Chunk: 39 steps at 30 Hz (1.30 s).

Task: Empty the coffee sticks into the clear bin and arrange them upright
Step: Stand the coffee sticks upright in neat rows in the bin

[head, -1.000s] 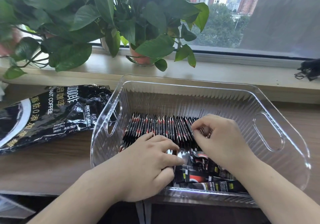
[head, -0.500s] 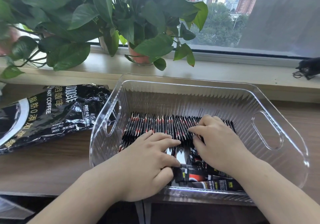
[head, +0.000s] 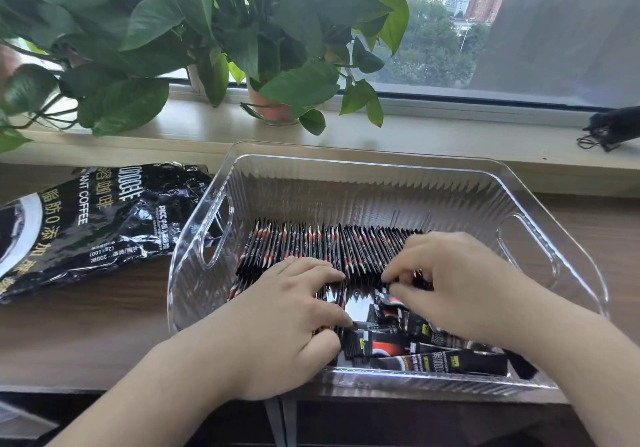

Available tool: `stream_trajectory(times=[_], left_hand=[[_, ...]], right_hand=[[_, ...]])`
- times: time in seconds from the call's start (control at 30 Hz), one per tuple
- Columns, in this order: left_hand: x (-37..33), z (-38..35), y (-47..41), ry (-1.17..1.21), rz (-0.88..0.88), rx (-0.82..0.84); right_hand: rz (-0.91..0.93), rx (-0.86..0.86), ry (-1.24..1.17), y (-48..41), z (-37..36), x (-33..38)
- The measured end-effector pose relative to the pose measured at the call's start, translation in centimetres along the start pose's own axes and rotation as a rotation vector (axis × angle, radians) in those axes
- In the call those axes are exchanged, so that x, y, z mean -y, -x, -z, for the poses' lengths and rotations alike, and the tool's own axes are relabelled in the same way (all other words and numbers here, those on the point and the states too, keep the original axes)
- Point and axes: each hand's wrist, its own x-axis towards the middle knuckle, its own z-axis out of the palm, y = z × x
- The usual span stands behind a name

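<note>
Inside the clear bin (head: 346, 183), a long row of coffee sticks (head: 311, 249) stands on edge across the middle, and loose sticks (head: 443, 363) lie flat in a heap by the bin's near wall. The left hand (head: 291, 315) is in the bin with its fingers laid out almost straight, pressing on the near side of the row. The right hand (head: 464, 284), also in the bin, curls its fingers and thumb and pinches a few coffee sticks. A black coffee bag (head: 86, 225) lies flat just left of the bin.

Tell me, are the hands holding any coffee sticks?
Right hand pinches upright coffee sticks by their near ends; left hand just presses on them.
</note>
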Motion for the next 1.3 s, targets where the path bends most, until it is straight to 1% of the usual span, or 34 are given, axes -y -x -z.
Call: stream_trajectory(times=[0.07, 0.1, 0.17, 0.37, 0.47, 0.53, 0.67, 0.8, 0.87, 0.93, 1.07, 1.23, 1.3], left_hand=[[0.0, -0.1, 0.0, -0.009, -0.005, 0.004], [0.1, -0.2, -0.1, -0.01, -0.001, 0.006], [0.2, -0.4, -0.1, -0.013, 0.014, 0.009], [0.3, -0.4, -0.2, -0.002, 0.07, 0.023], [0.2, -0.2, -0.2, -0.013, 0.075, 0.027], [0.1, -0.2, -0.2, -0.03, 0.071, 0.017], [0.2, -0.3, -0.2, -0.021, 0.07, 0.006], [0.3, -0.5, -0.2, -0.008, 0.058, -0.005], [0.2, -0.5, -0.1, -0.012, 0.05, -0.045], [0.1, -0.6, 0.0, -0.039, 0.052, -0.127], [0.3, -1.0, 0.1, -0.082, 0.132, -0.254], [0.4, -1.0, 0.0, -0.089, 0.143, -0.254], [0.3, -1.0, 0.0, -0.077, 0.136, -0.259]], right_hand=[[0.05, 0.163, 0.056, 0.6, 0.2, 0.5], [0.062, 0.204, 0.074, 0.9, 0.1, 0.8], [0.085, 0.231, 0.095, 1.0, -0.2, 1.4], [0.034, 0.156, 0.13, -0.6, -1.6, 2.3], [0.044, 0.178, 0.129, -1.9, -1.8, 3.1], [0.055, 0.188, 0.185, -2.4, -2.0, 3.4], [0.13, 0.117, 0.255, -2.8, -2.6, 2.9], [0.23, 0.186, 0.256, -3.0, -2.9, 2.8], [0.258, 0.201, 0.286, -3.2, -3.1, 2.8], [0.282, 0.223, 0.319, -3.3, -3.3, 2.6], [0.33, 0.199, 0.354, -3.3, -3.3, 2.0], [0.389, 0.173, 0.236, -3.8, -3.4, 2.6], [0.383, 0.168, 0.19, -4.1, -3.4, 2.9]])
